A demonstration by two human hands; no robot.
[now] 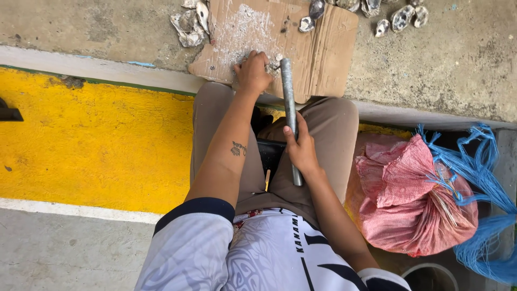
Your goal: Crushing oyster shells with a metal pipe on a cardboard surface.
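Rough grey concrete floor [458, 59] lies beyond a yellow painted strip [97, 145], and a flat piece of cardboard [323, 54] rests on the concrete at its edge. On the cardboard, the left hand [252, 73] presses down with bent fingers on a small shell; how much of it the hand grips I cannot tell. The right hand [301, 151] is closed around a grey metal pipe [288, 102], whose top end lies just beside the left hand. More oyster shells [189, 22] lie near the cardboard. A pink woven sack [409, 199] with blue rope [479, 172] sits at the right.
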